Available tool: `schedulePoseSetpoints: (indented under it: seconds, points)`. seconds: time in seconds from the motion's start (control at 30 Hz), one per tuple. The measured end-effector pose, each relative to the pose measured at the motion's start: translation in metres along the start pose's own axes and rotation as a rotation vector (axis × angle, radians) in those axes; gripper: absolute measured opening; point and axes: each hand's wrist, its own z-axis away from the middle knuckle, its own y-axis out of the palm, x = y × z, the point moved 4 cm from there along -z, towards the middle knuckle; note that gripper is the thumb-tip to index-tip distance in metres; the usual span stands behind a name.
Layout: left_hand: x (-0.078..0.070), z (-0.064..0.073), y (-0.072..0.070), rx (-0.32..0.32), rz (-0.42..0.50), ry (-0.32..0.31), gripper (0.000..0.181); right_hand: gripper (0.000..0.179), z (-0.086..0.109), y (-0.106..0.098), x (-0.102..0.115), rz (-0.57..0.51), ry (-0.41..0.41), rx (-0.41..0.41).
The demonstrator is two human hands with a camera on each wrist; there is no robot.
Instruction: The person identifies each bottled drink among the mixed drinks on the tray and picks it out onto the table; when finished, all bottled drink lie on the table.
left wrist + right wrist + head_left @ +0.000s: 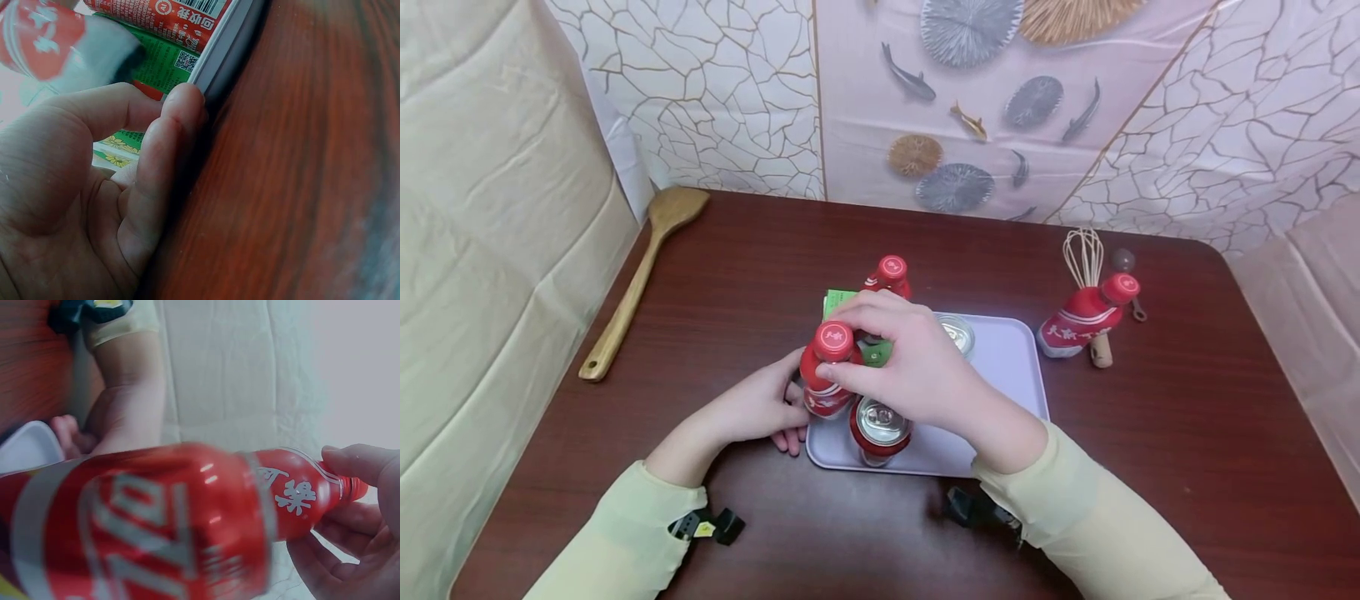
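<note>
Person wears pale cream-yellow fabric long sleeves, left sleeve (617, 533) and right sleeve (1101, 512), both loose, creased near the cuffs, cuffs ending short of the wrists. Small black boxy wrist unit at left cuff (728, 527), yellow patch (704, 529) beside it. Matching black unit at right cuff (966, 507), markings too dark to read.
</note>
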Motion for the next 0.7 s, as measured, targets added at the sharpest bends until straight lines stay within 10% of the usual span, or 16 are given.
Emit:
schedulePoseSetpoints:
  seconds: [0.33,0.7]
  points:
    - [0.000,-0.001,0.001,-0.007,-0.009,0.002,0.083,0.039,0.007,-0.031,0.032,-0.043,-0.113,-0.095]
    - [-0.002,0.000,0.003,-0.009,-0.025,0.005,0.099,0.038,0.035,-0.086,0.049,-0.061,-0.063,-0.204]
